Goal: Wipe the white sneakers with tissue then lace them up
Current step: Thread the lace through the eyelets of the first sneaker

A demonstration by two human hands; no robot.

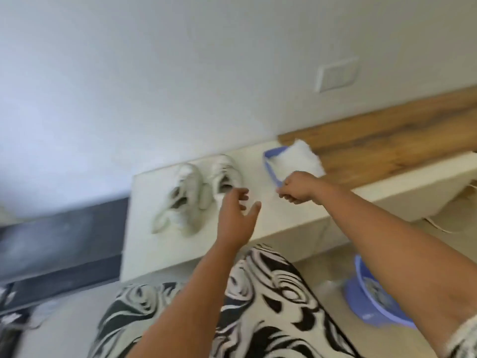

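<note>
Head view, tilted and blurred, looks down on two bare arms reaching out over a white desk (258,223) that stands against a pale wall (180,73).

Just beyond the left hand (238,215) sit the two white sneakers (196,192), side by side and touching, tongues loose and openings gaping; no laces show on them, though the blur makes that hard to judge. The left hand hovers with fingers spread and relaxed, its fingertips just at the heel of the nearer sneaker, holding nothing. I cannot tell whether it touches the shoe.

The right hand (296,187) is off to the right of the left one, well apart from the sneakers. Its fingers are curled down into a fist at the near edge of a blue-rimmed tissue pack (273,161), from which a white wad of tissue (302,158) puffs up just beyond the knuckles. It seems to pinch something at the pack's edge, but the blur hides exactly what.

Beyond the right hand, a wooden surface (387,140) runs along the wall, under a white wall plate (336,74). Below the right forearm, on the floor, stands a blue plastic basin (371,303). Between the arms, a black-and-white swirl-patterned garment (258,306) covers the person's lap.
</note>
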